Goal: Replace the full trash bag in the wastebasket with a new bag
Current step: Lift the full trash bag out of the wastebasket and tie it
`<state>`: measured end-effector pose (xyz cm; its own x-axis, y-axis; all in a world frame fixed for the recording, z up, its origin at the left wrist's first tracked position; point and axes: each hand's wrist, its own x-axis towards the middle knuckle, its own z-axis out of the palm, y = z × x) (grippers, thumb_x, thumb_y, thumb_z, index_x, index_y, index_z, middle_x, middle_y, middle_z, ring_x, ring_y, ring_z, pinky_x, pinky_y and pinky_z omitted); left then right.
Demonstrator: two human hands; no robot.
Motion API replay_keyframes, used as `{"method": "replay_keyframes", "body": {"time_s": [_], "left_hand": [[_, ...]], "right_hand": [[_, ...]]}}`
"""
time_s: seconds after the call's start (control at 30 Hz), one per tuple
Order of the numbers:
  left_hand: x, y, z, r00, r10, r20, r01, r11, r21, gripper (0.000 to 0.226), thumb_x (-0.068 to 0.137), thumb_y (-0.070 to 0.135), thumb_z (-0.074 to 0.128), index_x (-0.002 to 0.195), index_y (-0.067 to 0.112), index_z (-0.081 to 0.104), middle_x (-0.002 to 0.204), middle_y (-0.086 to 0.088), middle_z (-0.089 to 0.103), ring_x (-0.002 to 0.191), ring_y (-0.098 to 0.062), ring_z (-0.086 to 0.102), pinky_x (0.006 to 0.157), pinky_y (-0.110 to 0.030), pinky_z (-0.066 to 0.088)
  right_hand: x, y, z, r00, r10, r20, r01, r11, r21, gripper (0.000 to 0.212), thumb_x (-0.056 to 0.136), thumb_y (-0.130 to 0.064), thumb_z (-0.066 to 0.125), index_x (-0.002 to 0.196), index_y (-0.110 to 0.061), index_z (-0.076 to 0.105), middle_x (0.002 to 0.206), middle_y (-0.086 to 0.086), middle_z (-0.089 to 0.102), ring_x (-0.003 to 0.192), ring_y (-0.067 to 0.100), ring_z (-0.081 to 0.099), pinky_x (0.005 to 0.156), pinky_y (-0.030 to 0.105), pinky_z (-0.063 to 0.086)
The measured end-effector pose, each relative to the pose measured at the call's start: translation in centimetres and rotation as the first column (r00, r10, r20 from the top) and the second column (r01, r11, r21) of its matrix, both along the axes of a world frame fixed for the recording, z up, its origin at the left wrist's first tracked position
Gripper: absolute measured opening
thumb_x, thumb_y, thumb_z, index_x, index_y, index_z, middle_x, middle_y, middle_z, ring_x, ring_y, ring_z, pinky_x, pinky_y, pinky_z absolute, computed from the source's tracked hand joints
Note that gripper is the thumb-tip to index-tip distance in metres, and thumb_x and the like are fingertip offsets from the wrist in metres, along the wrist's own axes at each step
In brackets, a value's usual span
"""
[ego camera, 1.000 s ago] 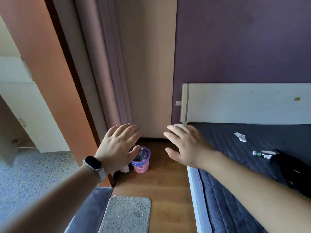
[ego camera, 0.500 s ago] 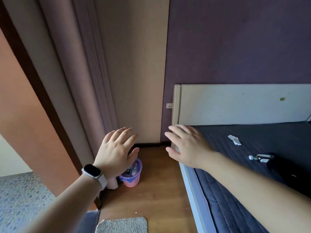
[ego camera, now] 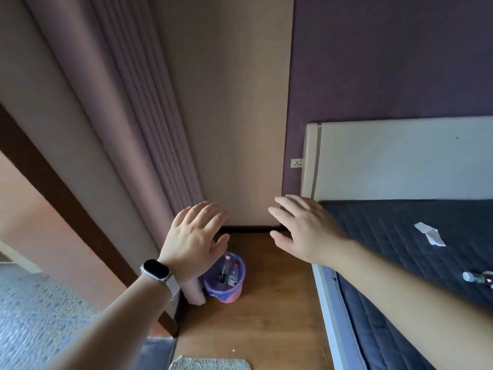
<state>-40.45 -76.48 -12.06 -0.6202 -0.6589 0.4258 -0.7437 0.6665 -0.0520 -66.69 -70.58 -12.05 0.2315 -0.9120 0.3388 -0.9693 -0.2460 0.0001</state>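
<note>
A small pink wastebasket (ego camera: pixel 230 295) stands on the wooden floor beside the curtain's foot. A purple trash bag (ego camera: pixel 239 264) lines it, and plastic bottles (ego camera: pixel 229 271) stick up inside. My left hand (ego camera: pixel 192 239), with a watch on its wrist, is stretched out flat with fingers apart, above and just left of the basket, holding nothing. My right hand (ego camera: pixel 304 231) is also spread and empty, out over the floor to the basket's right, near the bed's corner.
A bed (ego camera: pixel 416 236) with a dark quilted mattress and white headboard fills the right side; a crumpled paper (ego camera: pixel 429 233) and a small bottle (ego camera: pixel 476 277) lie on it. A long curtain (ego camera: pixel 128 124) hangs at left. A grey mat (ego camera: pixel 210 364) lies at the bottom edge.
The view has moved forward toward the corner; the wastebasket looks nearer and larger. Both hands stay spread and empty in front of me.
</note>
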Motion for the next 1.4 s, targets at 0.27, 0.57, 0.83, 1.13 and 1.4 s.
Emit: {"method": "replay_keyframes", "body": {"time_s": [0.27,0.57,0.83,1.13,1.4], "left_hand": [[-11.0,-9.2,-0.8,0.999,0.038,-0.008,-0.038,0.999,-0.016,0.043,0.089,0.041,0.05,0.123,0.016,0.059,0.129,-0.007,0.06,0.125,-0.031,0.051,0.101,-0.045,0.04],[-15.7,-17.9,-1.5,0.994,0.109,0.022,-0.11,0.992,0.058,0.045,0.092,0.045,0.042,0.124,0.018,0.058,0.131,-0.005,0.059,0.123,-0.03,0.053,0.098,-0.045,0.043],[-15.3,-28.6,-6.0,0.976,0.208,0.056,-0.215,0.963,0.163,0.051,0.095,0.052,0.029,0.13,0.023,0.052,0.132,-0.002,0.058,0.123,-0.029,0.052,0.097,-0.048,0.044],[-14.4,-42.1,-9.2,0.979,0.201,-0.032,-0.187,0.948,0.257,0.052,0.09,0.049,0.039,0.131,0.02,0.052,0.137,-0.005,0.054,0.124,-0.029,0.051,0.099,-0.048,0.041],[-10.4,-44.6,-9.2,0.934,0.356,-0.01,-0.341,0.902,0.265,0.048,0.092,0.046,0.039,0.129,0.02,0.053,0.135,-0.004,0.056,0.125,-0.028,0.051,0.104,-0.046,0.038]], "right_hand": [[-11.2,-10.7,-0.5,0.998,0.059,0.014,-0.06,0.998,0.029,0.05,0.091,-0.049,0.043,0.129,-0.017,0.051,0.135,0.008,0.05,0.123,0.029,0.046,0.099,0.047,0.043],[-16.1,-20.7,-0.5,0.989,0.146,0.016,-0.147,0.988,0.052,0.047,0.091,-0.046,0.044,0.129,-0.018,0.052,0.134,0.008,0.051,0.122,0.028,0.046,0.101,0.043,0.04],[-16.6,-31.6,-3.9,0.987,0.159,-0.005,-0.156,0.974,0.165,0.05,0.093,-0.048,0.039,0.132,-0.02,0.048,0.138,0.005,0.048,0.126,0.025,0.043,0.104,0.043,0.037],[-15.5,-45.6,-3.3,0.976,0.195,-0.097,-0.159,0.942,0.295,0.057,0.093,-0.052,0.03,0.137,-0.019,0.046,0.146,0.007,0.042,0.132,0.027,0.038,0.108,0.044,0.034],[-9.7,-54.1,-5.1,0.898,0.433,-0.081,-0.396,0.874,0.282,0.056,0.095,-0.052,0.031,0.136,-0.018,0.048,0.143,0.008,0.046,0.13,0.027,0.042,0.105,0.043,0.038]]}}
